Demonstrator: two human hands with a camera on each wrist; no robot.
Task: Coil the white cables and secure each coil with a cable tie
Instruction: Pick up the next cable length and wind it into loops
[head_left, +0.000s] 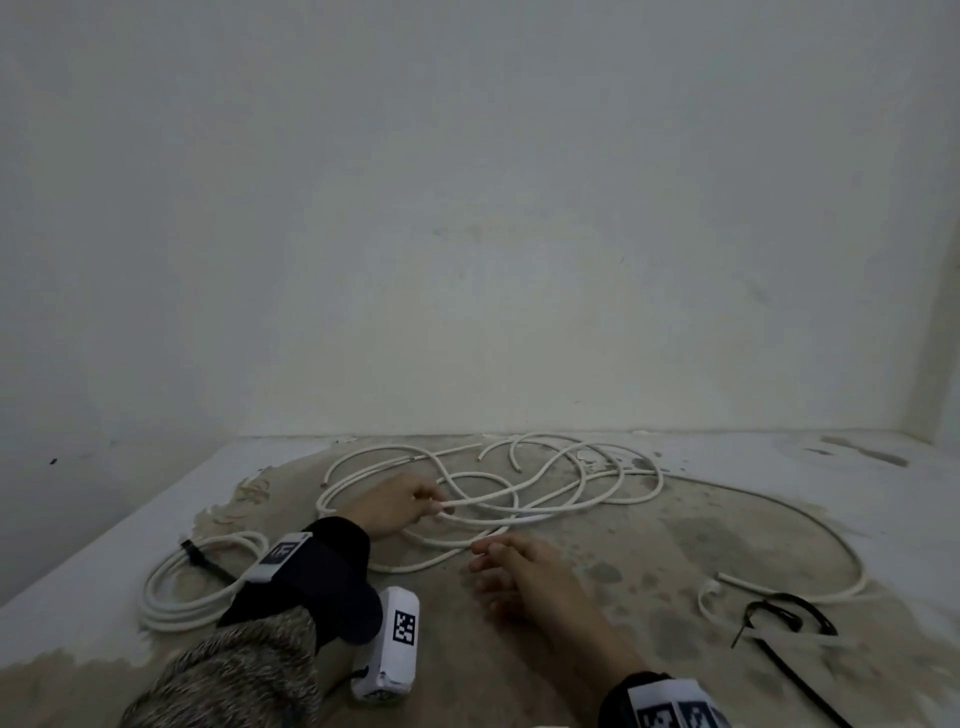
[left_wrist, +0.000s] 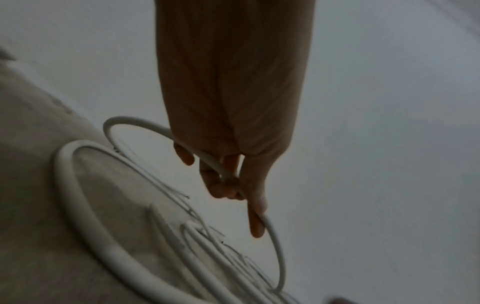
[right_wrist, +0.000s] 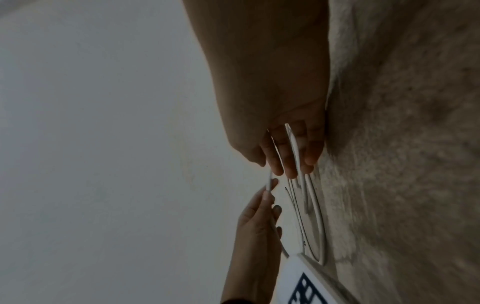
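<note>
Several loose white cables (head_left: 524, 486) lie tangled on the stained floor. My left hand (head_left: 435, 506) pinches one strand and lifts it a little; in the left wrist view the left hand (left_wrist: 233, 185) has its fingers curled round that cable (left_wrist: 275, 246). My right hand (head_left: 483, 558) hovers just right of it, fingers loosely spread and holding nothing, close to a cable end (head_left: 501, 531). In the right wrist view the right hand (right_wrist: 288, 164) hangs over cable loops (right_wrist: 315, 205) on the floor. A finished coil (head_left: 171, 592) bound with a black tie (head_left: 200, 558) lies at the left.
Black cable ties (head_left: 787, 613) lie at the right near a cut cable end (head_left: 727, 578). A long cable (head_left: 826, 535) arcs across the right side. A plain wall (head_left: 467, 260) stands just behind the tangle. The floor (head_left: 597, 649) is stained and patchy.
</note>
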